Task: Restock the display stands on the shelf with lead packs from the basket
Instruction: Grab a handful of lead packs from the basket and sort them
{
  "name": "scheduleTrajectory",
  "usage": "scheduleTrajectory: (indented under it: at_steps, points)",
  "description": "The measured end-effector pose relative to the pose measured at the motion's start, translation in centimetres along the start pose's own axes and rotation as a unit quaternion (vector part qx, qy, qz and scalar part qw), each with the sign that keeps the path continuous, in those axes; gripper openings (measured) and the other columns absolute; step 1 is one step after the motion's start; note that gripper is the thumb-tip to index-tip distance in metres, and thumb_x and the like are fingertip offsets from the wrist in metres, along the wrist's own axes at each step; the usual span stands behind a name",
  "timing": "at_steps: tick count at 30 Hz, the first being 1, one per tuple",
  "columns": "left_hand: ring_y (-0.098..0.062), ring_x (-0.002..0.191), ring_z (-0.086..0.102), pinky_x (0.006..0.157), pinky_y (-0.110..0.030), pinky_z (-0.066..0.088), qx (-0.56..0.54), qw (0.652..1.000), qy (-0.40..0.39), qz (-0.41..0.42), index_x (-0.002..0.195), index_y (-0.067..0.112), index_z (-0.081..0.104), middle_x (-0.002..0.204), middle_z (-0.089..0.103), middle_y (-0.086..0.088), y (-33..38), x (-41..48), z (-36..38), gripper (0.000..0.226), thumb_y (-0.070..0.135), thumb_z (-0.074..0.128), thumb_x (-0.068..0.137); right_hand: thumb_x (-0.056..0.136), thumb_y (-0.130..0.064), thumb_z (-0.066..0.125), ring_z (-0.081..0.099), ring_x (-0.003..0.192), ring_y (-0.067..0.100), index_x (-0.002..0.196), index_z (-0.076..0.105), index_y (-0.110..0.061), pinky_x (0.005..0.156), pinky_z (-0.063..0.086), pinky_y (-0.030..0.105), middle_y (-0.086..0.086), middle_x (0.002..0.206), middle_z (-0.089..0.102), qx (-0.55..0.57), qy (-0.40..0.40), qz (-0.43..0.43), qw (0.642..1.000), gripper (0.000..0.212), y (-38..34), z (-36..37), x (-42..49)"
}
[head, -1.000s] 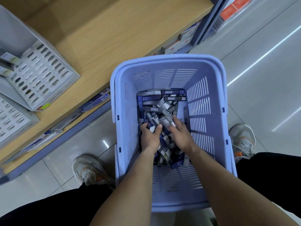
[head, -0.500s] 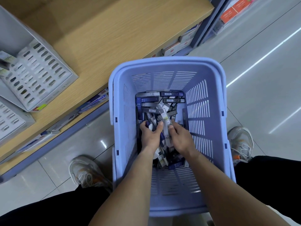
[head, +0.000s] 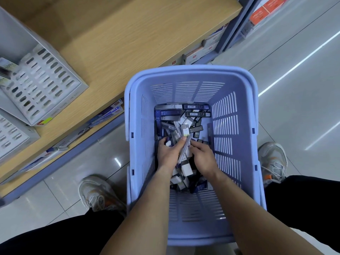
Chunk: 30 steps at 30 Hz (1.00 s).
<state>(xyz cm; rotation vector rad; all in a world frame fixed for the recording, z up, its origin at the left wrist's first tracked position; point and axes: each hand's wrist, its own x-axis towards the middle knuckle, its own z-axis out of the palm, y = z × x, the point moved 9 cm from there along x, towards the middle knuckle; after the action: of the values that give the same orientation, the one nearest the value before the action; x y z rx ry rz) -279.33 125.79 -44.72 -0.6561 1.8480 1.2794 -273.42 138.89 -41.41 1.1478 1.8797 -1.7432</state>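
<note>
Head view. Deep in the lilac basket, set just beside the shelf: a loose heap of lead packs, lying every which way, the far ones crosswise along the far wall. Clasped in the left hand, fingers curled round: a small bundle, just above the heap. Points away from the body toward the far wall, long axis leaning slightly rightward, white-labelled end upmost. Right hand down in the heap, fingertips by the bundle's side; impossible to tell whether pinching a pack or merely sorting.

Best to gather lengthwise, ends squared and facing alike, ready for the slots of the display stands, well apart up on the shelf. Avoid overfilling the fist.
</note>
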Motion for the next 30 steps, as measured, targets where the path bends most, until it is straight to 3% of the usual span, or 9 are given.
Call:
scheduleTrajectory:
  at_steps: [4, 7, 9, 11, 14, 18, 23, 28, 30]
  points:
    - [-0.018, 0.104, 0.066, 0.09, -0.03, 0.051, -0.011, 1.0, 0.006, -0.006, 0.146, 0.013, 0.044, 0.12, 0.067, -0.005, -0.2, 0.6, 0.1, 0.09, 0.049, 0.086, 0.074, 0.1, -0.045, 0.039, 0.065, 0.106, 0.007, 0.102, 0.076, -0.027, 0.098, 0.047, 0.035, -0.01, 0.104, 0.074, 0.051, -0.003, 0.017, 0.999, 0.041, 0.3, 0.1, 0.0]
    - [-0.019, 0.111, 0.058, 0.095, -0.031, 0.046, 0.002, 1.0, -0.002, -0.006, 0.147, 0.016, 0.041, 0.126, 0.061, -0.003, -0.1, 0.6, 0.1, 0.09, 0.05, 0.084, 0.075, 0.098, -0.058, 0.047, 0.065, 0.102, 0.004, 0.109, 0.072, -0.023, 0.086, 0.048, 0.024, -0.009, 0.105, 0.073, 0.02, -0.025, -0.008, 0.999, 0.045, -0.7, 0.5, -0.1]
    - [-0.018, 0.108, 0.059, 0.084, -0.023, 0.046, -0.005, 1.0, 0.002, -0.003, 0.146, 0.016, 0.042, 0.128, 0.062, -0.004, -0.2, 0.5, 0.0, 0.087, 0.045, 0.086, 0.076, 0.098, -0.053, 0.052, 0.066, 0.088, 0.004, 0.105, 0.071, -0.027, 0.074, 0.049, 0.022, -0.011, 0.093, 0.073, 0.0, -0.009, -0.019, 1.0, 0.033, -0.6, 0.3, 0.1]
    - [-0.016, 0.103, 0.062, 0.073, -0.017, 0.045, -0.014, 1.0, 0.008, -0.002, 0.143, 0.015, 0.046, 0.123, 0.065, -0.003, -0.2, 0.5, -0.2, 0.083, 0.039, 0.088, 0.076, 0.101, -0.039, 0.053, 0.067, 0.083, 0.01, 0.103, 0.071, -0.028, 0.076, 0.051, 0.032, -0.006, 0.088, 0.073, 0.015, 0.018, -0.009, 1.0, 0.021, 0.0, -0.2, 0.4]
    - [-0.016, 0.105, 0.065, 0.08, -0.022, 0.046, -0.022, 1.0, 0.012, -0.005, 0.142, 0.014, 0.048, 0.124, 0.068, -0.005, -0.3, 0.6, -0.3, 0.082, 0.037, 0.089, 0.074, 0.101, -0.03, 0.051, 0.065, 0.083, 0.011, 0.108, 0.069, -0.025, 0.076, 0.05, 0.034, -0.007, 0.089, 0.072, 0.023, 0.031, 0.004, 0.999, 0.02, 0.6, -0.5, 0.7]
    - [-0.015, 0.104, 0.059, 0.087, -0.025, 0.042, -0.011, 1.0, 0.019, 0.001, 0.141, 0.015, 0.047, 0.118, 0.061, 0.003, -0.1, 0.5, -0.4, 0.08, 0.038, 0.088, 0.076, 0.103, -0.034, 0.05, 0.061, 0.072, 0.005, 0.107, 0.067, -0.023, 0.069, 0.046, 0.028, -0.011, 0.081, 0.067, -0.009, 0.034, 0.0, 0.999, 0.02, 0.5, -0.5, 0.6]
    - [-0.014, 0.106, 0.057, 0.088, -0.027, 0.041, 0.003, 1.0, 0.01, 0.009, 0.14, 0.017, 0.046, 0.12, 0.06, 0.004, -0.2, 0.6, -0.4, 0.08, 0.042, 0.087, 0.076, 0.091, -0.054, 0.051, 0.051, 0.063, 0.018, 0.099, 0.067, -0.015, 0.062, 0.049, 0.045, 0.003, 0.07, 0.057, -0.004, 0.026, 0.001, 1.0, 0.042, 0.6, -0.4, 0.5]
    - [-0.011, 0.098, 0.068, 0.089, -0.029, 0.05, -0.003, 1.0, 0.0, 0.018, 0.12, 0.015, 0.06, 0.106, 0.072, 0.007, 0.1, 0.7, -0.4, 0.06, 0.04, 0.089, 0.074, 0.103, -0.03, 0.051, 0.043, 0.049, 0.005, 0.099, 0.068, -0.021, 0.054, 0.038, 0.025, -0.014, 0.052, 0.049, -0.012, 0.036, -0.006, 0.999, 0.02, 0.5, -0.8, 0.6]
    - [-0.017, 0.102, 0.071, 0.091, -0.032, 0.054, -0.003, 1.0, 0.003, 0.026, 0.119, 0.015, 0.066, 0.107, 0.075, 0.004, 0.4, 0.7, -0.7, 0.056, 0.037, 0.09, 0.074, 0.103, -0.028, 0.05, 0.046, 0.051, 0.001, 0.103, 0.067, -0.021, 0.054, 0.037, 0.023, -0.015, 0.057, 0.053, -0.036, 0.049, -0.007, 0.998, 0.019, 0.4, -0.9, 0.5]
